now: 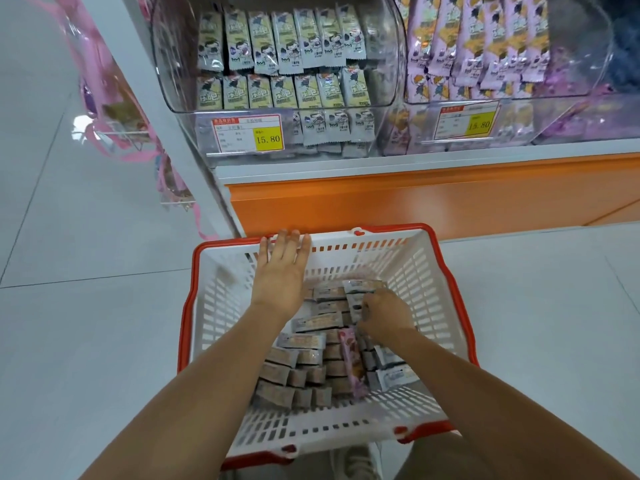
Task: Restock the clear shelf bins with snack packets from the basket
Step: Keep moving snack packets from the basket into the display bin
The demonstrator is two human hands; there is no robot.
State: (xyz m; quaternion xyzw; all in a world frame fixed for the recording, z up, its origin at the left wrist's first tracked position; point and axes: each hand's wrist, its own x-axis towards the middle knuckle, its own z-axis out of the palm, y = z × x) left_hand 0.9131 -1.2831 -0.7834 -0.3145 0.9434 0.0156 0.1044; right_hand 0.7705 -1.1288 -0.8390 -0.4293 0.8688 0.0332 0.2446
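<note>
While the left hand rests with straight, released fingers on the far rim of the white slotted plastic basket with a red rim, the right hand is down inside it. Its fingers are curled into the heap of small grey-and-tan snack packets and seem to be clenching one or two at the far right of the pile, though the knuckles hide the grip itself. One pink packet lies among the grey ones. The basket stands on the pale tiled floor, just in front of the orange shelf base. Above, the left clear plastic shelf bin holds rows of pale green packets, and the right clear bin holds purple ones.

This looks like the picking-up step, with nothing yet carried to a bin. Next, the handful must be lifted clear of the basket wall, raised to the bin whose stock matches, and set upright in line with the rows there. The left hand is well placed to steady the basket.
</note>
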